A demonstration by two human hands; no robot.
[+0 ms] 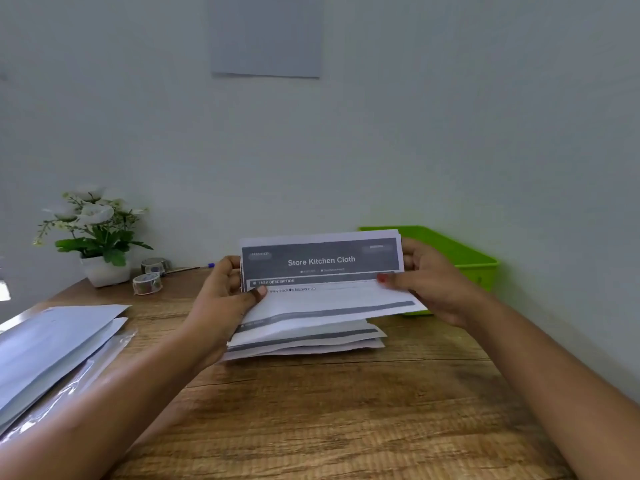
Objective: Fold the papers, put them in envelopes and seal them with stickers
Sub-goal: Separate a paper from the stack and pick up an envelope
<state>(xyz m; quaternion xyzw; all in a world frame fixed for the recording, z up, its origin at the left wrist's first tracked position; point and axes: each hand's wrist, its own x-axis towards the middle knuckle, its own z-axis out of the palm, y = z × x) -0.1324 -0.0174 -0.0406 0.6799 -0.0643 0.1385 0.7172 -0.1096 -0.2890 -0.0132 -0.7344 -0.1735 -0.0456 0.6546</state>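
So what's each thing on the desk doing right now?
Printed paper: bent, held up in the air.
Left hand: pinches the paper's left edge.
Right hand: pinches its right edge.
Paper stack: lying on the table.
Envelopes: piled at left, untouched.
Sticker rolls: resting by the plant, untouched.

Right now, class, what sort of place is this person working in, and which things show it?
Probably an office or home desk set up for mailing: a wooden table, envelopes stacked at the left, sticker rolls by a potted plant.
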